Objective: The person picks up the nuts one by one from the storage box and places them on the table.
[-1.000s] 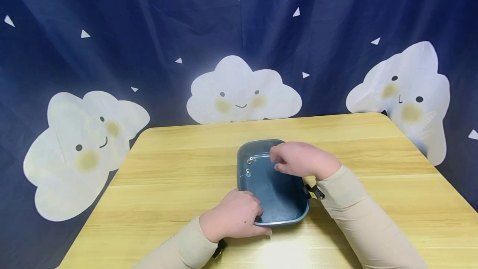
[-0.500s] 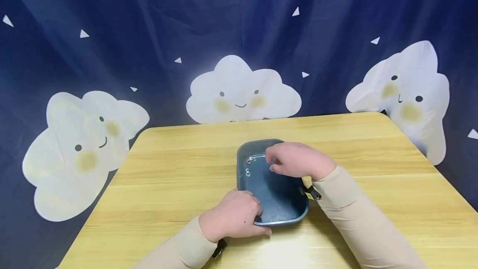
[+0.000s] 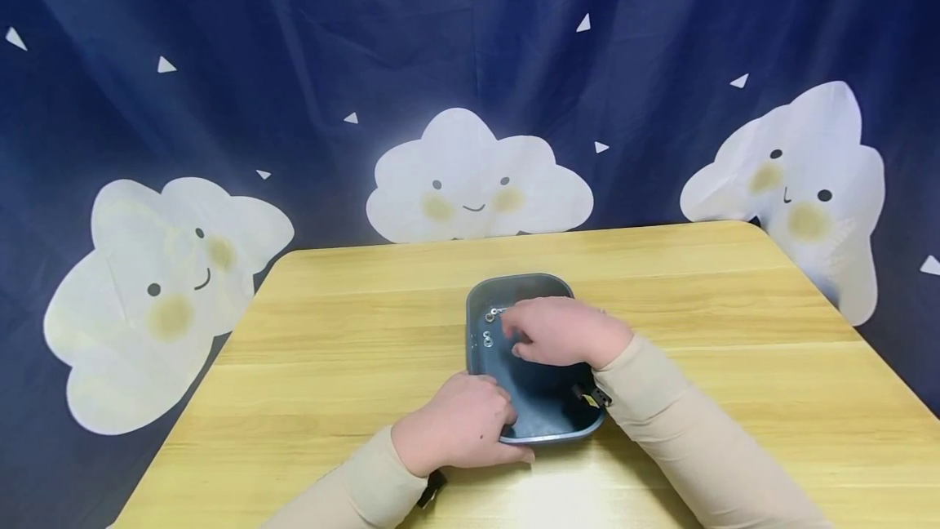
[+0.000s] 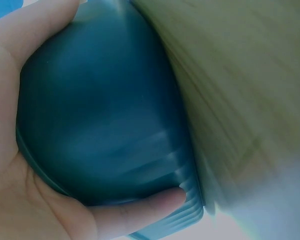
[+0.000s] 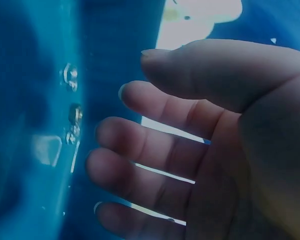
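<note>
A dark blue-green plastic tray with rounded corners and raised walls sits on the table. My left hand grips its near left corner, thumb outside and fingers over the rim; the left wrist view shows the tray's outer wall within that grasp. Several small shiny metal pieces, like nuts, lie along the tray's left side. Over the tray's far half, my right hand hovers with fingers loosely bent. From the right wrist, its spread fingers hold nothing and point toward the shiny pieces.
A light wooden table surrounds the tray. Just right of the right hand, a small bright spot shows. Behind the table hangs a dark blue curtain with white clouds and triangles.
My right hand has moved left and slightly nearer over the tray, toward the small metal pieces. The left hand and the tray stay in place.
</note>
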Tool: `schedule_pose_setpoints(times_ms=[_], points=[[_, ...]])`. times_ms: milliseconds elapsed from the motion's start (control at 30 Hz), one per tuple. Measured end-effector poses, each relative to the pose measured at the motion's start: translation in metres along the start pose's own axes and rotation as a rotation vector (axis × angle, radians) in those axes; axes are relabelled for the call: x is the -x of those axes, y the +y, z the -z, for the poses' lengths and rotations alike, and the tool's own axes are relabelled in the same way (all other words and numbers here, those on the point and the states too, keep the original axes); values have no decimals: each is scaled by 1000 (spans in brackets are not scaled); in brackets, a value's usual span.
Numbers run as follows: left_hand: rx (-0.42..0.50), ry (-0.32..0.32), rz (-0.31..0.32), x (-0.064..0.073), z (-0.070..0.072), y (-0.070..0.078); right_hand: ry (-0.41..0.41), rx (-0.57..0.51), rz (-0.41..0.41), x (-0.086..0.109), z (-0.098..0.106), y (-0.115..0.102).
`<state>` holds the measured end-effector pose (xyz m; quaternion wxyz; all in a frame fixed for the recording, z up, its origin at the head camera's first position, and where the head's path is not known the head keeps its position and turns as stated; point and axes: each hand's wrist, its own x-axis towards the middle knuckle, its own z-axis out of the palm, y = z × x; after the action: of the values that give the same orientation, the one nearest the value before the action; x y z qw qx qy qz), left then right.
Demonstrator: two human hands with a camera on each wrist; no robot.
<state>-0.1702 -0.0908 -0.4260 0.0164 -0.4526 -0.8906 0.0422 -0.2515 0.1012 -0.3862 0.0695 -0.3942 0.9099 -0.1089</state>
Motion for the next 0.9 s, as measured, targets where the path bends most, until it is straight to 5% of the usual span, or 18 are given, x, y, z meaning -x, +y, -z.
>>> schedule_pose_setpoints(times_ms=[600, 900], points=[[11, 1, 9, 0, -1, -1, -19, 92, 36, -10, -15, -7], [20, -26, 4, -1, 1, -1, -141, 59, 85, -9, -18, -8]])
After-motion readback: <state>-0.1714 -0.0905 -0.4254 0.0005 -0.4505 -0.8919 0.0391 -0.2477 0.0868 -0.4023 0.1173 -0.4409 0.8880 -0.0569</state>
